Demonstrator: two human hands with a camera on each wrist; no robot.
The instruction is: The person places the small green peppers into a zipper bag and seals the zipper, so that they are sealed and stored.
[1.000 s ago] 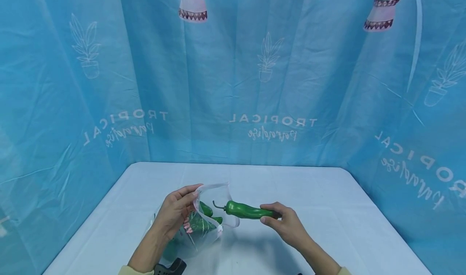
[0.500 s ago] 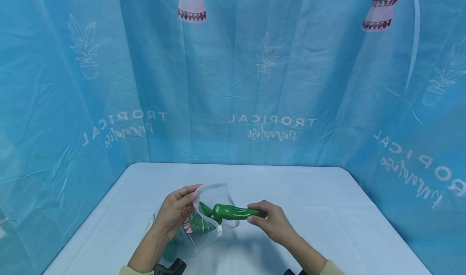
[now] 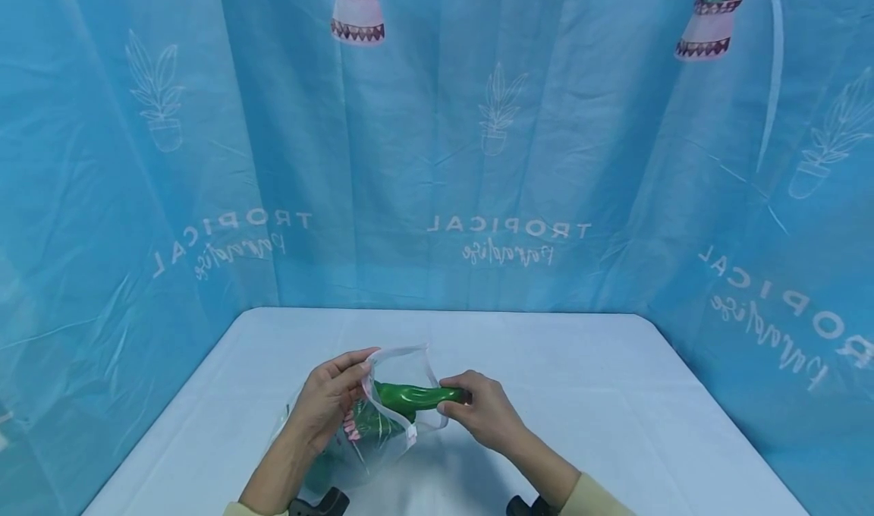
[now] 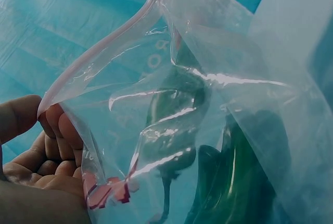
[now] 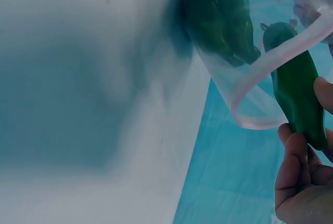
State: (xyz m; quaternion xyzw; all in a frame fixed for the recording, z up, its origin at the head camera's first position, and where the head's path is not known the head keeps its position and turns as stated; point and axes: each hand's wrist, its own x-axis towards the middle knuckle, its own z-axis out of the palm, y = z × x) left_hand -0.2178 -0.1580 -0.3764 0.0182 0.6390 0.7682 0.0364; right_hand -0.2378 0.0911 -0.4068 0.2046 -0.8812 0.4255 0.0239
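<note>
My left hand point(image 3: 326, 398) pinches the rim of a clear zip bag point(image 3: 396, 449) between thumb and fingers, and the bag's mouth gapes toward the right. Inside lie other green peppers point(image 4: 234, 182), seen through the plastic. My right hand point(image 3: 483, 413) grips the tip end of a green chili pepper point(image 3: 423, 398). Its stem end is inside the bag mouth, and the stem shows through the film in the left wrist view. In the right wrist view the pepper point(image 5: 296, 88) crosses the bag's pinkish rim point(image 5: 260, 70), while thumb and fingers hold its lower end.
A white table point(image 3: 546, 357) lies under the hands. Blue printed curtains point(image 3: 505, 159) rise behind it and along both sides. Dark bands with devices sit on both wrists, such as the left wrist device point(image 3: 319, 503).
My right hand has moved left, carrying the pepper from outside the bag mouth to partly inside it. The left hand keeps its hold on the rim in nearly the same place.
</note>
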